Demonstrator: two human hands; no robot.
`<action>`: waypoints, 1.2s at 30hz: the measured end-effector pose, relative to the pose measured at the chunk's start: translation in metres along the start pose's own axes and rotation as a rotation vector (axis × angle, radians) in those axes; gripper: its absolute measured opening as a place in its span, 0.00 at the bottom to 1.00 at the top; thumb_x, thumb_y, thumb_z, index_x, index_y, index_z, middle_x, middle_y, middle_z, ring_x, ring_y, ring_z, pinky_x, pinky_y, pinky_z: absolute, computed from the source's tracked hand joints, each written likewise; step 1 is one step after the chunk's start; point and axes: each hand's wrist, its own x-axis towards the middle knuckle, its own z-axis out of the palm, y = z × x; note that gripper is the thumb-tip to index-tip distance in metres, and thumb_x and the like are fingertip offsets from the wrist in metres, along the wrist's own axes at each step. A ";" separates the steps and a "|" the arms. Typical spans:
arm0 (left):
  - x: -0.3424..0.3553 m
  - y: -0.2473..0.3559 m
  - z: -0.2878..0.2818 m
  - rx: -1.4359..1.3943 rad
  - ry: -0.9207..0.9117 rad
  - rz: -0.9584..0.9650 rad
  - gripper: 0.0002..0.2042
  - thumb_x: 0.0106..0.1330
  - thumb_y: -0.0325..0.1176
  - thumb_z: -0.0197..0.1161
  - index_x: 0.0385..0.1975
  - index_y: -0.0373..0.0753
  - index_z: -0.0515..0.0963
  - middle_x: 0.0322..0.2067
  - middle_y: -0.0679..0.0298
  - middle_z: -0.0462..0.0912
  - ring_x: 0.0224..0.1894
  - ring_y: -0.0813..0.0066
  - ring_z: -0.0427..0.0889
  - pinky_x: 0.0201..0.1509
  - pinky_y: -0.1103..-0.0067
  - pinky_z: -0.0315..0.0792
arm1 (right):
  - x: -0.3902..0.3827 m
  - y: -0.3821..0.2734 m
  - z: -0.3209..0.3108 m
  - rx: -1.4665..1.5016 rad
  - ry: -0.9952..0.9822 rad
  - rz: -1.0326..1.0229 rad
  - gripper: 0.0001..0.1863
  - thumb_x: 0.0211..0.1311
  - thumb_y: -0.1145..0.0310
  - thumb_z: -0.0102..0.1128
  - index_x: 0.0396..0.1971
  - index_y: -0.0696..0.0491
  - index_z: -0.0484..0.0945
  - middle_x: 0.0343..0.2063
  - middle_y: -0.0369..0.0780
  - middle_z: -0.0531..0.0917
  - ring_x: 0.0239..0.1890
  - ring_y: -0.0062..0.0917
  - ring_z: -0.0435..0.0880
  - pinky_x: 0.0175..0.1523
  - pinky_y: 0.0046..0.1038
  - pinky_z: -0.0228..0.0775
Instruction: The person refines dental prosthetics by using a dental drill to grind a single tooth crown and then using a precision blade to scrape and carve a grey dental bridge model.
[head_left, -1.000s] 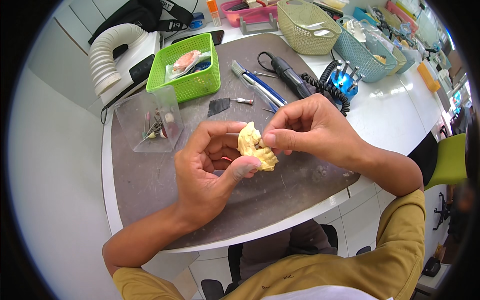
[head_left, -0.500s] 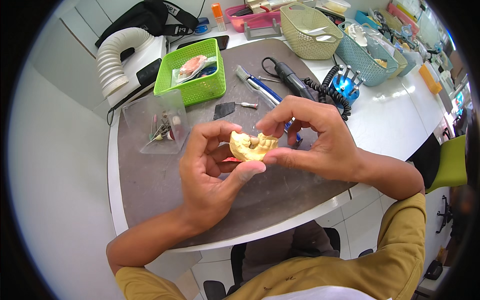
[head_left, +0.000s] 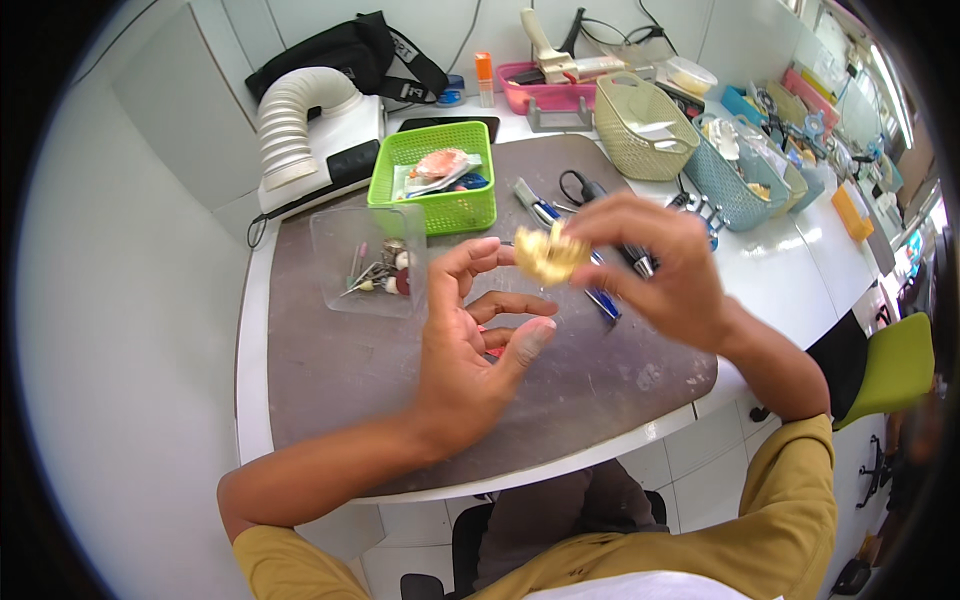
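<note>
A yellow dental cast (head_left: 548,254), smeared by motion, hangs above the mat from my right hand (head_left: 660,260), whose thumb and fingers pinch its right side. Beside it, my left hand (head_left: 470,340) is open, its fingers spread and curved; the index fingertip is close to the cast, and whether they touch I cannot tell. Pale dust coats the left thumb. Something small and red (head_left: 495,350) shows between the left fingers; whether it lies on the mat or against the hand is unclear. Behind the right hand lie a handpiece (head_left: 635,258) and blue pen-like tools (head_left: 603,303), partly covered.
On the brown mat (head_left: 340,400) stand a clear box (head_left: 335,295) of small rotary burs and a green basket (head_left: 440,213). A white hose unit (head_left: 320,110) is at the back left. Beige (head_left: 640,145) and blue baskets (head_left: 735,190) line the back right.
My left hand has come off the cast, its fingers opening. The right hand alone now holds the cast, lifted and tilted. The whole view has shifted, so the bench sits lower and further right.
</note>
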 end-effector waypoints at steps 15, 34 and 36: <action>-0.006 -0.010 -0.002 0.516 -0.375 0.400 0.15 0.51 0.17 0.65 0.39 0.35 0.75 0.30 0.59 0.79 0.30 0.64 0.80 0.32 0.76 0.75 | 0.163 0.120 0.058 -0.394 -0.269 0.023 0.14 0.47 0.66 0.67 0.33 0.58 0.84 0.31 0.46 0.85 0.34 0.39 0.84 0.44 0.35 0.75; -0.009 -0.013 -0.006 0.604 -0.453 0.409 0.11 0.48 0.22 0.65 0.33 0.35 0.77 0.28 0.62 0.78 0.27 0.69 0.79 0.25 0.77 0.75 | 0.168 0.107 0.048 -0.421 -0.311 -0.055 0.17 0.54 0.62 0.65 0.40 0.58 0.82 0.38 0.42 0.83 0.41 0.33 0.82 0.49 0.30 0.74; -0.009 -0.010 -0.006 0.626 -0.462 0.398 0.12 0.48 0.22 0.65 0.34 0.35 0.77 0.29 0.62 0.79 0.27 0.68 0.79 0.26 0.77 0.75 | 0.163 0.099 0.029 -0.465 -0.206 -0.153 0.14 0.58 0.65 0.62 0.41 0.56 0.81 0.38 0.41 0.84 0.39 0.29 0.83 0.46 0.28 0.75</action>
